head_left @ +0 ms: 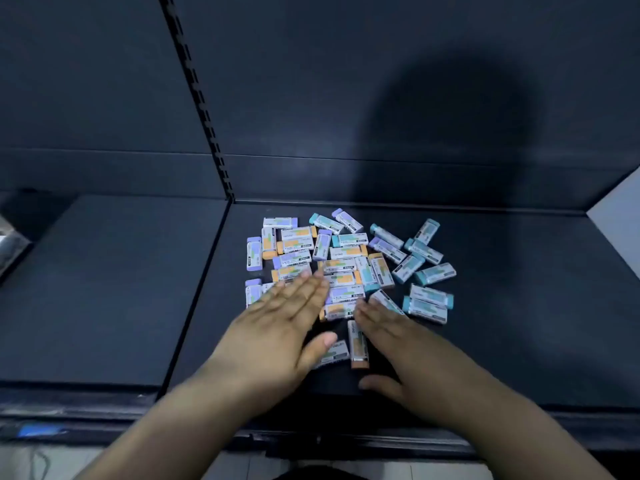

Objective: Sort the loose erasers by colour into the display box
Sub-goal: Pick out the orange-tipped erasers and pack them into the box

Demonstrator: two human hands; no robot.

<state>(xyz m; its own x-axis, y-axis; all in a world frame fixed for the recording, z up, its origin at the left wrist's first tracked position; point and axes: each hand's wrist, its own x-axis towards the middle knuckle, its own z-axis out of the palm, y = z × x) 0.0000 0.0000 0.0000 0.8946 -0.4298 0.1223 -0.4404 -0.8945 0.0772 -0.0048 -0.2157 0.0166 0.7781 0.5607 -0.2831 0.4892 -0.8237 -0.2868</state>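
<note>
Erasers point(346, 258) lie in a loose, mixed heap on the dark shelf point(519, 341). They have purple, orange and teal ends in white sleeves, and the print is too blurred to read. Both hands are spread flat with straight fingers, gripping nothing. The left hand point(277, 327) covers the heap's near-left part and hides several pieces. The right hand point(408, 348) lies beside an orange-ended eraser point(358, 344), its fingertips at the heap's edge. Whether the palms press down or hover cannot be told. A grey object point(10, 244) is cut off at the left border.
</note>
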